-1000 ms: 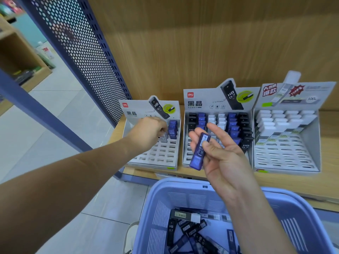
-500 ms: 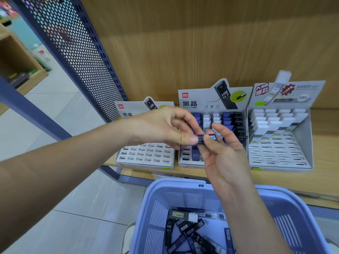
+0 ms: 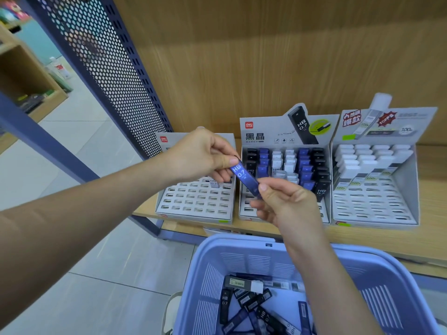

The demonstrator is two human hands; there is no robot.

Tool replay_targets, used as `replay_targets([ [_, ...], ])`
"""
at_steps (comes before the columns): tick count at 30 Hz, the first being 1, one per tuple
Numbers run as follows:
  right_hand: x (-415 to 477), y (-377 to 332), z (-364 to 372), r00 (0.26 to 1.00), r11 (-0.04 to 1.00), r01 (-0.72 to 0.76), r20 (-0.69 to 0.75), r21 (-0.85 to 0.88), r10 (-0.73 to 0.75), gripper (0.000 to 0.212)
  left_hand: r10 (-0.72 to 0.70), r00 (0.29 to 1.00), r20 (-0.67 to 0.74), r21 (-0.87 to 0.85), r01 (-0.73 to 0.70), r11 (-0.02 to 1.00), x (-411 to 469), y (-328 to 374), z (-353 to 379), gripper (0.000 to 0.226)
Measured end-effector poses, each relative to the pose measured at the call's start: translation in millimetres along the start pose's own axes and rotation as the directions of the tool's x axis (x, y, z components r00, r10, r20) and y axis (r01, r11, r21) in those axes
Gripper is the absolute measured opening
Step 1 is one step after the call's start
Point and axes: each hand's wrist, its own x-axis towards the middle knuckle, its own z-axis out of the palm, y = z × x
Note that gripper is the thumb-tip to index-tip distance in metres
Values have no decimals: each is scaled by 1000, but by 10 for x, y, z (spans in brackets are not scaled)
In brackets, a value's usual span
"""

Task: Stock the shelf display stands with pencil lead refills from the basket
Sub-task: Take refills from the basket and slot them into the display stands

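- Pinching the upper end of a blue HB 0.7 lead refill case (image 3: 244, 178) between thumb and forefinger, the left hand (image 3: 200, 155) has its other fingers curled beneath.
- The right hand (image 3: 285, 204) pinches the lower end of the same case between thumb and fingertips, with its remaining fingers loosely curled.
- The case hangs in the air between the two hands, tilted with its top toward the left. It is in front of the display stands and above the basket's far rim.
- The left display stand (image 3: 193, 201) shows rows of open slots. One grey refill (image 3: 214, 183) stands just under the left hand, which hides the stand's back rows.
- The middle display stand (image 3: 266, 134) holds black, blue and white refills upright in its back rows. The right hand covers part of its front.
- The right display stand (image 3: 377, 201) carries white-capped refills at the back, with open slots in front.
- All three stands sit side by side on a wooden shelf (image 3: 433, 189).
- A lavender plastic basket (image 3: 232, 239) sits below the hands, near the shelf edge.
- Loose black and blue refill cases (image 3: 244, 303) lie piled in the basket.
- A blue perforated metal panel (image 3: 108, 68) rises at the shelf's left end.
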Motion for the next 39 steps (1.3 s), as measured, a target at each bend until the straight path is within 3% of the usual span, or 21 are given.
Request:
replay_targets([
  [3, 34, 48, -81, 999, 995, 12, -37, -103, -16, 14, -1, 989, -150, 49, 9, 999, 91, -91, -162, 17],
  [6, 53, 103, -117, 999, 978, 38, -13, -207, -42, 22, 45, 972, -231, 232, 10, 973, 166, -225, -271, 17],
  [11, 55, 262, 12, 991, 892, 116, 111, -437, -74, 28, 156, 983, -99, 619, -62, 783, 213, -433, -134, 17],
  [17, 22, 581, 153, 934, 583, 330, 345, -743, -88, 33, 207, 978, -27, 761, -114, 638, 298, -623, 30, 20],
  [21, 30, 712, 194, 887, 367, 443, 460, -818, -46, 46, 220, 975, 41, 801, -163, 576, 342, -651, 77, 21],
  [25, 35, 770, 197, 878, 263, 468, 477, -843, -36, 50, 185, 974, 133, 857, -207, 472, 393, -659, 107, 22],
  [30, 52, 777, 203, 886, 221, 450, 463, -865, 6, 51, 199, 969, 147, 882, -220, 417, 441, -719, 178, 16],
  [36, 54, 815, 225, 891, 283, 418, 450, -864, 58, 49, 217, 974, 56, 828, -167, 535, 465, -793, 241, 19],
  [39, 76, 822, 205, 882, 307, 435, 469, -847, 42, 51, 240, 970, 35, 827, -163, 538, 458, -756, 261, 20],
])
